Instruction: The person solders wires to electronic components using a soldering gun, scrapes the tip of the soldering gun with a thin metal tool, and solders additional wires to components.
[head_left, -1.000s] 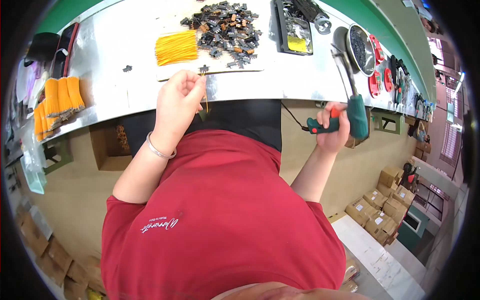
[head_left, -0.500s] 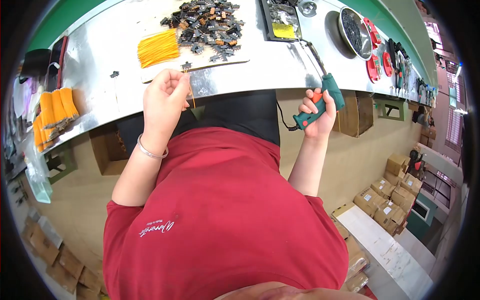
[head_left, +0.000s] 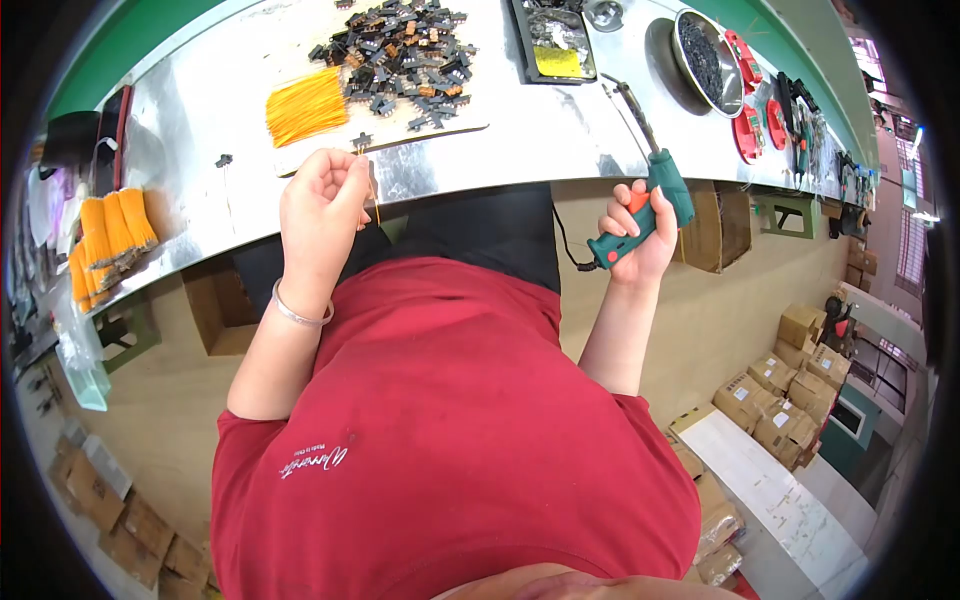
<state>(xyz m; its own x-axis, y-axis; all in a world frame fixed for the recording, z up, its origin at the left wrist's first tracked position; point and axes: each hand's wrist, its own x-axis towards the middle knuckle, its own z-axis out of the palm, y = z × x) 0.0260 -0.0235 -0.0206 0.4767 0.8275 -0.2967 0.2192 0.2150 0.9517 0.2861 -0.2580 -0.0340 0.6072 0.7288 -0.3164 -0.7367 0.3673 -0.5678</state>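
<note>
My left hand (head_left: 322, 210) is closed in a pinch at the table's front edge, gripping a thin orange wire (head_left: 376, 208) whose tail hangs below the fingers. A small black slide switch (head_left: 361, 141) shows just beyond the fingertips, at the edge of a pale board (head_left: 440, 136); whether it is joined to the wire I cannot tell. In my right hand (head_left: 648, 240) is a green soldering gun (head_left: 671, 188) with an orange trigger, its tip pointing up and away over the table. Behind the left hand lie a bundle of orange wires (head_left: 305, 105) and a heap of black switches (head_left: 410, 60).
A black tray (head_left: 530, 70) with a yellow sponge (head_left: 557, 63) stands at the back. Right of it are a metal bowl (head_left: 741, 90) of dark parts and red pieces (head_left: 746, 135). Another switch (head_left: 224, 160) lies at left, near orange wire bundles (head_left: 122, 215).
The view has shifted slightly. My left hand and the switch sit a little lower and farther left in the picture; the soldering gun is slightly lower. Both grips stay the same.
</note>
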